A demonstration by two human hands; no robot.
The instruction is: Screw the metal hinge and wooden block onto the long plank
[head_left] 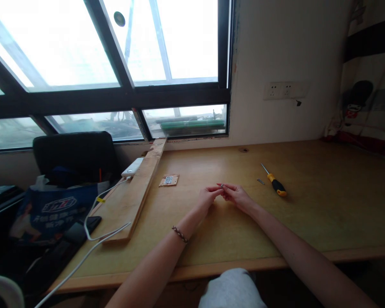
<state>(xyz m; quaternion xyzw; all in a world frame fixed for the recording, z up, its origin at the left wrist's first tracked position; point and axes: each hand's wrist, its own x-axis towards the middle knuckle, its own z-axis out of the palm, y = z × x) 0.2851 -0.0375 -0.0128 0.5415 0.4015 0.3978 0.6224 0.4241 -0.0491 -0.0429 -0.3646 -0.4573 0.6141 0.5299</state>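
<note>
On a wooden table (333, 205) | a long plank (137, 194) lies along the left side | a small tan piece (176, 179) bears a metal fitting (168, 180) | a yellow-and-black screwdriver (277, 187) (lying aslant) rests just beside thin metal pieces (260, 181)

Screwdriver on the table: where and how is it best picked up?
Probably by its thick black-and-yellow handle, from above and the right. The screwdriver lies on the table with its handle end nearer the camera, its thin shaft pointing away, and small metal pieces lie just left of the handle.
</note>
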